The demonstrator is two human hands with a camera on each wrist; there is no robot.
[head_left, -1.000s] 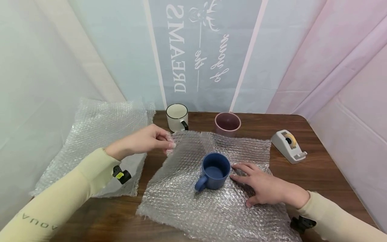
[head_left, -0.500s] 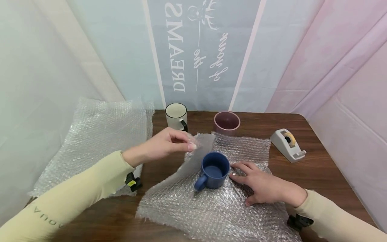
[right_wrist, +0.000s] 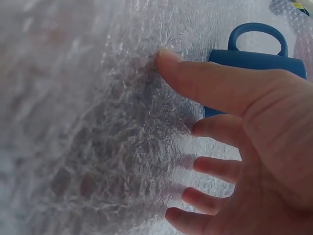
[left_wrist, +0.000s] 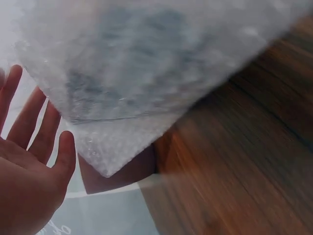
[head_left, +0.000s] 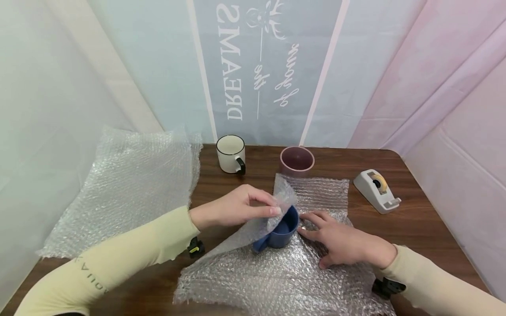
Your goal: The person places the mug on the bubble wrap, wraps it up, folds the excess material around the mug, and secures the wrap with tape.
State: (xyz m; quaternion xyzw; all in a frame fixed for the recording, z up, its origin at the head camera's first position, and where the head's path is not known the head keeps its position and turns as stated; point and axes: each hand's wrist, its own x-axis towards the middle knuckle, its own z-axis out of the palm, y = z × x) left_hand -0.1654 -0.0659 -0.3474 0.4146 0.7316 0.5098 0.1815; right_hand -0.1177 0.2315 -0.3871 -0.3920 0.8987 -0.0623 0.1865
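Note:
A blue mug (head_left: 281,235) stands upright on a sheet of bubble wrap (head_left: 276,281), its handle toward the lower left. My left hand (head_left: 241,206) pinches the sheet's far left corner between thumb and fingers and holds it lifted over the mug. The raised flap covers the mug's left side and part of its mouth. In the left wrist view the bubble wrap (left_wrist: 127,63) hangs in front of the hand, and a blue shape shows faintly through it. My right hand (head_left: 341,239) rests on the sheet just right of the mug, fingers spread with their tips near its wall.
Behind the sheet stand a white mug (head_left: 229,159) with a black handle and a mauve mug (head_left: 296,162). A white tape dispenser (head_left: 377,192) sits at the right. Another sheet of bubble wrap (head_left: 130,188) lies at the left of the wooden table (head_left: 419,228).
My left hand has carried the sheet's corner right and toward me, folding it over the mug's left side. The right hand has stayed nearly still, and the mug has not visibly moved.

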